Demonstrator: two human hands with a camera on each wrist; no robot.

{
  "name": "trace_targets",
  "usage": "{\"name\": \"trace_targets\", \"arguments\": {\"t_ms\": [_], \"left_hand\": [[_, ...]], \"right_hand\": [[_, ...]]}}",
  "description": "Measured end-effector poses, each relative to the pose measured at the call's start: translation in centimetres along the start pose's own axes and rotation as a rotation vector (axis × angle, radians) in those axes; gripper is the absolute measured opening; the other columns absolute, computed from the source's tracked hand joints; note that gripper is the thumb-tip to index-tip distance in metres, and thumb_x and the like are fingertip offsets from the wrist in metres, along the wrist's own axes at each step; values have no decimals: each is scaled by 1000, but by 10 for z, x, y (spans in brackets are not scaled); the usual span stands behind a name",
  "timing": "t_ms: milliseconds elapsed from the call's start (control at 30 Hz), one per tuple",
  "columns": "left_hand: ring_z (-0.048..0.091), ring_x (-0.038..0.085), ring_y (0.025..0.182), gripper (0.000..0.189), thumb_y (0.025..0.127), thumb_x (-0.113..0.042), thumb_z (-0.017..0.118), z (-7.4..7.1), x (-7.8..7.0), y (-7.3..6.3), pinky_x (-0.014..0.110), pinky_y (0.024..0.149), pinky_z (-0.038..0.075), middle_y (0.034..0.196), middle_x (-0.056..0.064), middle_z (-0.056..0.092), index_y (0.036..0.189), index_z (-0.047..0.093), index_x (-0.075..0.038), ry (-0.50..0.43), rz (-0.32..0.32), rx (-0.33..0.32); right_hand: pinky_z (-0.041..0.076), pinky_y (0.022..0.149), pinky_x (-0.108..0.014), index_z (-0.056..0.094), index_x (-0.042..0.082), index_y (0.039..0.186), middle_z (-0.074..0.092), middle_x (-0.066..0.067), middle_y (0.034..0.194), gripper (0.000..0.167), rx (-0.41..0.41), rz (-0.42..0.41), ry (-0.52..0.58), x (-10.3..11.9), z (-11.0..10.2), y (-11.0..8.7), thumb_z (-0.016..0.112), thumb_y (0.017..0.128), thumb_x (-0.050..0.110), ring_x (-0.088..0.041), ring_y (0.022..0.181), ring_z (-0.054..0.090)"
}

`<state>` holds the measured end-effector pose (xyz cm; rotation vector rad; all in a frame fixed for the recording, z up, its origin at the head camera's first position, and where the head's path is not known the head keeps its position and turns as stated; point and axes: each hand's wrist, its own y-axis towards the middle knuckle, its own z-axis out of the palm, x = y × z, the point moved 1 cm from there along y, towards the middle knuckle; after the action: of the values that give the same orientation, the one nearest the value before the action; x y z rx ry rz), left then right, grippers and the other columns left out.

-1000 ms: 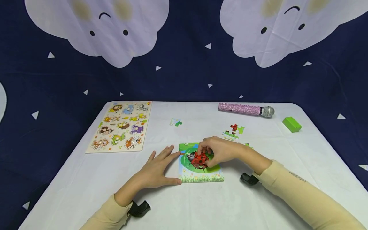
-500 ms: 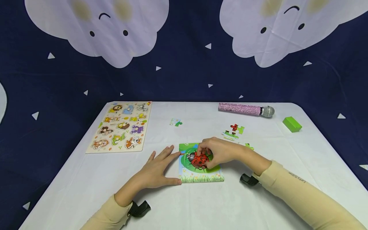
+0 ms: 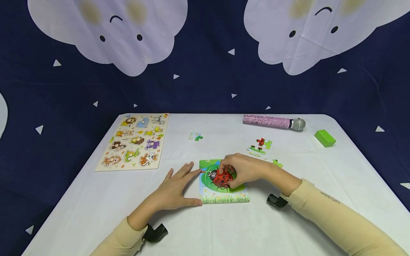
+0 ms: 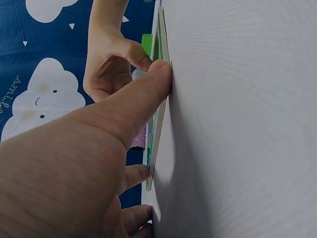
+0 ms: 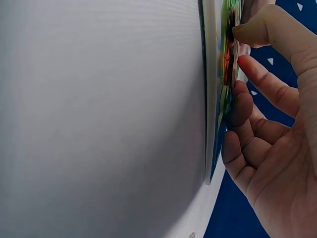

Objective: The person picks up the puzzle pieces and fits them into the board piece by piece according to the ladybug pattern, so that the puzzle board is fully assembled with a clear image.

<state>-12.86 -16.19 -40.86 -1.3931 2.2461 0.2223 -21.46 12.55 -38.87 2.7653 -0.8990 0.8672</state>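
Vs a sec ago, v. little shift: L hand [image 3: 174, 190] hasn't budged at the L edge of the puzzle board [image 3: 224, 200]; board in same spot too. On it, the ladybird [image 3: 221, 179] looks maybe a touch flatter & neater, tho too slight to be sure. R hand [image 3: 245, 169] sits a hair lower, & more of the green loose pc [image 3: 277, 163] shows just beyond the R forearm [image 3: 286, 179]. For the work: prob. still seating the ladybird, board being steadied; whether it's fully down, can't tell. Pose, L to R: L forearm [image 3: 112, 240] comes in from bottom L, fingers straight & spread wide, gripping nothing; thumb at the board's near L corner, index tip at its L edge; per L wrist view, other fingertips down by the table [image 3: 192, 238], so bracing only. R forearm comes in from bottom R, palm down over the board's R side, fingers curled in a narrow pinch on the ladybird: fingertips at its far side, thumb at its near R. R wrist view has the thumb tip at the red part; exact contact partly hidden. Red-&-green pc [image 3: 264, 143] lies beyond R hand, off the board.
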Motion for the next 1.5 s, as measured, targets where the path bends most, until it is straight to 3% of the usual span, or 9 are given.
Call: {"name": "trace_targets", "arguments": {"t_ms": [1500], "left_hand": [[19,37,168,102,85,-61,85,-1,-2,-1,76,130,6,180,13,21,168,40,-22,-10,8,-6]], "right_hand": [[53,82,-24,74,21,108,66,8,103,32,32,16,-21,5,-1,0,89,80,19,-10,92,59]]}}
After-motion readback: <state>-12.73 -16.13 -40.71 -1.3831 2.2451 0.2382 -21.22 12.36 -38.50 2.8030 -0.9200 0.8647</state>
